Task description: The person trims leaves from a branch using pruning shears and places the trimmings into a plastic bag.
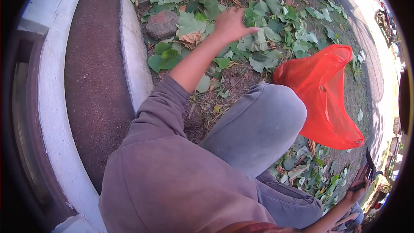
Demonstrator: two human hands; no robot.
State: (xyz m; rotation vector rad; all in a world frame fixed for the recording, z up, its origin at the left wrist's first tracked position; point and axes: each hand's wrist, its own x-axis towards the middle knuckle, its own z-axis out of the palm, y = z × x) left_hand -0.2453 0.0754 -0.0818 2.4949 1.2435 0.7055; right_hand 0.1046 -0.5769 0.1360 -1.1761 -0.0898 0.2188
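Observation:
My left hand [232, 25] reaches over the leaf-strewn ground, thumb stretched away from the fingers, with nothing visible in it. Green leaves [258, 43] lie under and around it, mixed with dry brown ones. At the lower right edge, my right hand [357, 191] is closed on a black-handled tool [358, 187] whose exact kind I cannot make out. A red plastic bag [321, 90] stands beside my bent knee [271, 112], its mouth partly gathered. What it holds is hidden.
A rock [162, 24] lies among the leaves near a pale concrete curb [131, 47]. Beyond the curb runs a dark reddish strip [97, 60]. More cut leaves [319, 172] lie behind my leg. A motorcycle [381, 19] is at the far right, and part of another person [354, 218] shows below.

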